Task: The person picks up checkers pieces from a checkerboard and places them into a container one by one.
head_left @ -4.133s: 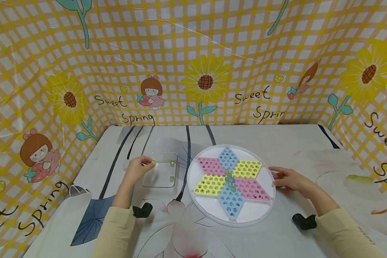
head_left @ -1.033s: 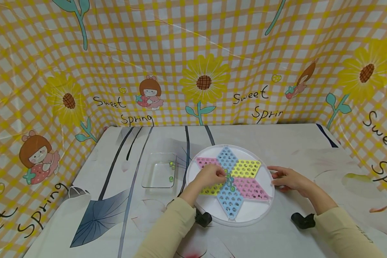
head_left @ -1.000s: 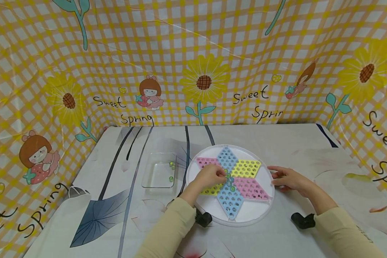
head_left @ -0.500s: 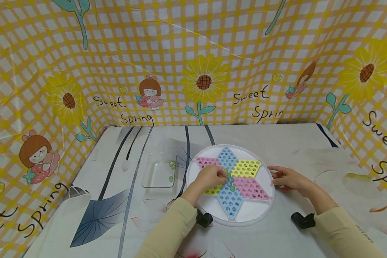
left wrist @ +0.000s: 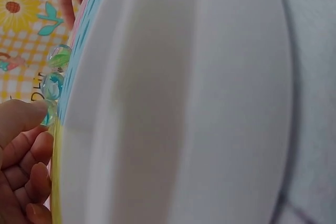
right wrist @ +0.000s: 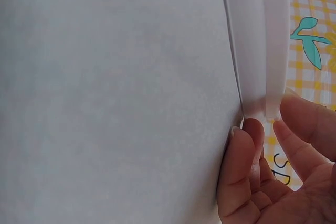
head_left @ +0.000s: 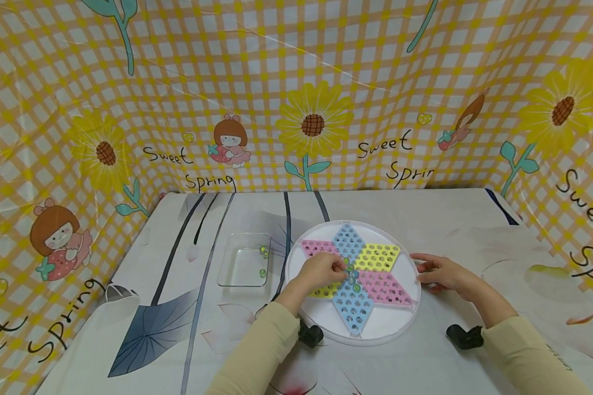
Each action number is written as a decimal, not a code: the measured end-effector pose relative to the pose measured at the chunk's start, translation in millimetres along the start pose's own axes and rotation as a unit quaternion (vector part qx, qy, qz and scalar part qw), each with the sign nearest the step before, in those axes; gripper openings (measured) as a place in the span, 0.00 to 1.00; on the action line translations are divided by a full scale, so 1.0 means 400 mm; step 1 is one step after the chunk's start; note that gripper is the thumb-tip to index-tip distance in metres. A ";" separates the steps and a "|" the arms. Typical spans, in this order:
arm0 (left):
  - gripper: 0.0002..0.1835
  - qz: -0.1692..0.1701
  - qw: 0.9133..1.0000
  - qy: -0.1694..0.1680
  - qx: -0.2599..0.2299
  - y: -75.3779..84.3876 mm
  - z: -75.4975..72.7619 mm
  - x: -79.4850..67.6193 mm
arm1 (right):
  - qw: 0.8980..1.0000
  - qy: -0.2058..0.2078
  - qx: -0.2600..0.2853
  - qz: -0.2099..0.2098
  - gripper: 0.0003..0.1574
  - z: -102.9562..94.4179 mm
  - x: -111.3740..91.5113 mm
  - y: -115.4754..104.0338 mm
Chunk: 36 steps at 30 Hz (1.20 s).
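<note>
A round white Chinese checkers board (head_left: 321, 322) with pink, yellow and blue points lies on the table. Glass marbles (head_left: 357, 288) sit clustered at its middle. Reaching over the board's left side, my left hand (head_left: 321, 270) pinches a marble (left wrist: 50, 113) at the edge of that cluster; its thumb shows against the glass in the left wrist view. My right hand (head_left: 445, 272) holds the board's right rim (right wrist: 275, 51), thumb at the upper edge and fingers against the side and the table. A clear box (head_left: 242, 285) with green marbles (head_left: 262, 272) stands left of the board.
A checked yellow cloth (head_left: 277, 66) hangs behind and at both sides. The table cover (head_left: 474, 219) is white with printed flowers and dark lines. A black wrist mount (head_left: 310, 334) sits under the left forearm, another black mount (head_left: 464, 337) by the right.
Some seconds ago my left hand was at the clear box with a green marble; it has since moved right to the board's middle. Over the last second both hands stay nearly still.
</note>
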<state>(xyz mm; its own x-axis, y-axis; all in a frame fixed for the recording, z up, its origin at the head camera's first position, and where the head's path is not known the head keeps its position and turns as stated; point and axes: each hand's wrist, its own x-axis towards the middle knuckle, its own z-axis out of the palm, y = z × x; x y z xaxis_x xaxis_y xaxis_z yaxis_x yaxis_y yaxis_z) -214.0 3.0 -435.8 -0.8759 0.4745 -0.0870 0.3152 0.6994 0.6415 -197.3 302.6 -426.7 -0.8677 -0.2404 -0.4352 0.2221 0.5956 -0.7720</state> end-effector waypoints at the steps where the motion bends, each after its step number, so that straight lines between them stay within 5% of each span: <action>1: 0.04 0.001 1.000 0.000 -0.005 0.000 -0.001 -0.001 | 1.000 0.000 0.000 0.000 0.44 0.000 0.000 0.000; 10: 0.06 -0.014 0.999 0.004 -0.031 -0.010 -0.012 -0.006 | 1.000 0.000 0.000 -0.001 0.44 0.001 -0.001 -0.001; 24: 0.06 -0.003 0.997 0.040 -0.061 -0.024 -0.077 -0.025 | 1.000 0.004 -0.005 0.006 0.43 0.004 -0.007 -0.011; 36: 0.10 0.026 0.997 0.068 -0.031 -0.058 -0.148 -0.054 | 1.000 0.003 -0.003 0.006 0.44 0.004 -0.006 -0.010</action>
<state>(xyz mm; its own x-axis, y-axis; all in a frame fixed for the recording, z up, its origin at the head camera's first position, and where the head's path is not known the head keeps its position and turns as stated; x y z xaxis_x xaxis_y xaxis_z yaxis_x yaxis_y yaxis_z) -223.9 -55.2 -403.5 -0.9018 0.4294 0.0492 0.3422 0.6397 0.6883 -195.4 299.8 -423.2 -0.8682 -0.2285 -0.4405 0.2295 0.6022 -0.7647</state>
